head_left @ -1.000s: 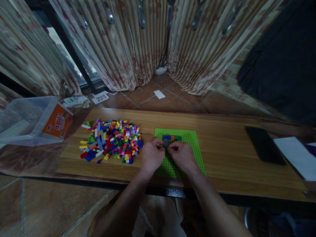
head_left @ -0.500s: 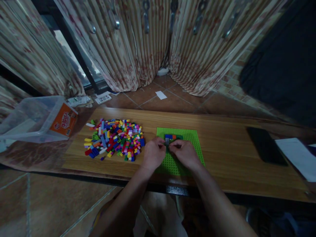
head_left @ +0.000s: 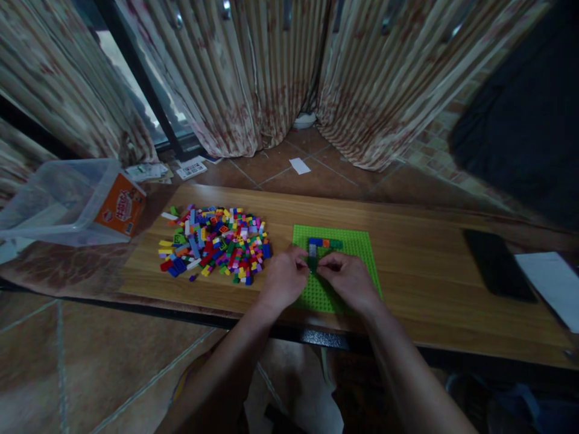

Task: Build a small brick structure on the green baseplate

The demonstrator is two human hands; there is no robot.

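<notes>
A bright green baseplate (head_left: 357, 234) lies on the wooden table, and both my hands are over its left part. Along its upper area runs a short row of a blue brick (head_left: 315, 242), an orange brick (head_left: 326, 243) and a green brick (head_left: 336, 244). A grey brick (head_left: 312, 249) sits below the blue end. Just under that is a dark green brick (head_left: 312, 263), pinched from the left by the fingertips of my left hand (head_left: 286, 274). My right hand (head_left: 348, 277) has thumb and forefinger closed against the brick's right side; its exact contact is hard to see.
A loose heap of colourful bricks (head_left: 217, 244) spreads to the left of the baseplate. Beyond it stands a clear plastic box (head_left: 58, 202) with an orange label. At the right lie a black flat object (head_left: 497, 265) and white paper (head_left: 549, 283).
My hands have shifted slightly toward me along the baseplate, uncovering more of the grey brick and the dark green brick. The whole view has tilted a little downward.
</notes>
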